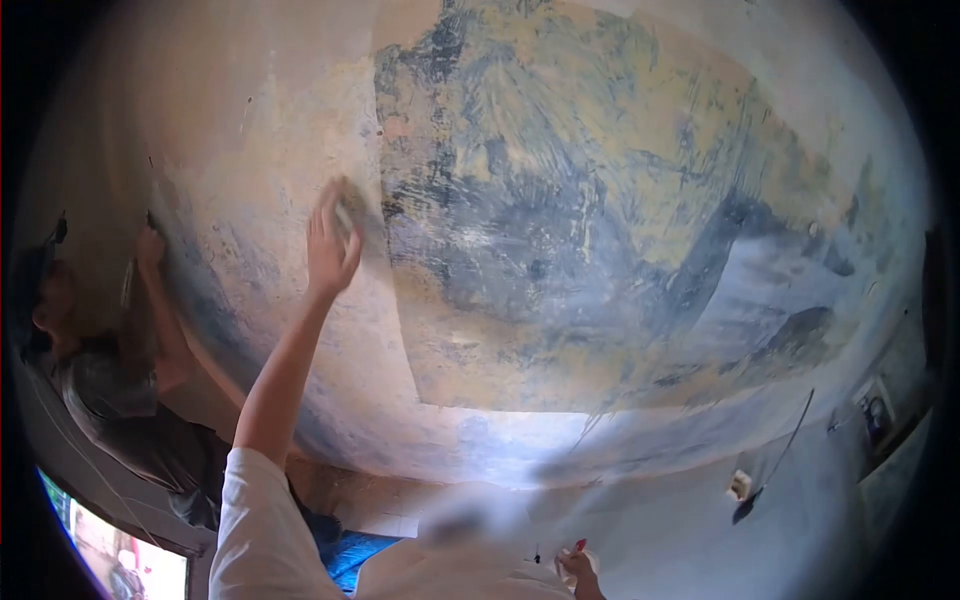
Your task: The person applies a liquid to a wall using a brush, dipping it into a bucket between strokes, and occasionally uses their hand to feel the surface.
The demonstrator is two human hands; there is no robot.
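Observation:
My left hand (335,245) is raised against a large wall surface (330,120), its palm side toward the surface and fingers stretched out, slightly blurred. Just right of it lies the edge of a patch (560,230) streaked in yellow, grey and dark blue. White sleeve fabric (265,530) covers my upper left arm. Low at the bottom, my right hand (578,568) is closed around a small thing with a red tip (580,545). Something whitish sits by those fingers, and its kind is too small to make out.
At the left, a co-worker (105,390) in a dark shirt reaches a hand (150,245) up to the same surface. Blue sheeting (365,555) shows below. A dark long-handled thing (745,510) and a pale box (738,486) are at the lower right. A bright opening (120,555) is lower left.

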